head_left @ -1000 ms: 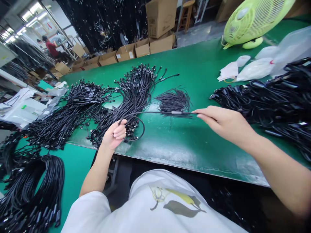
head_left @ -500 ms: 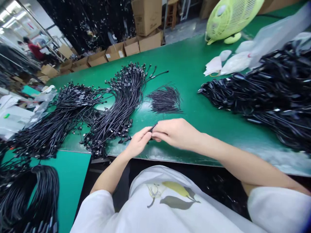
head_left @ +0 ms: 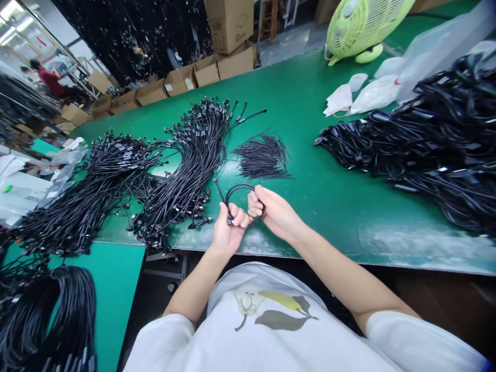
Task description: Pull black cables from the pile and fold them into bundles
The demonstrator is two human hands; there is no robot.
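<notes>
A black cable (head_left: 241, 186) is bent into a loop between my two hands, above the front part of the green table (head_left: 310, 217). My left hand (head_left: 229, 227) is closed around the cable's left side, and one cable end sticks up past the thumb. The fingers of my right hand (head_left: 273, 209) are curled round the loop's right side. Just beyond lies a bunch of short thin black ties (head_left: 263, 157). To the left of my hands spreads a pile of black cables with connectors (head_left: 194, 160).
Another cable pile (head_left: 104, 181) lies farther left, with coiled cables (head_left: 70, 305) on a lower side table. Bundled cables (head_left: 418, 139) fill the right side. White plastic bags (head_left: 374, 95) and a green fan (head_left: 366, 26) stand behind. Open cardboard boxes (head_left: 180, 80) line the far edge.
My hands were together at a short dark piece of cable. Now they are slightly apart and turned, with the cable's loop showing between them. The piles have not moved.
</notes>
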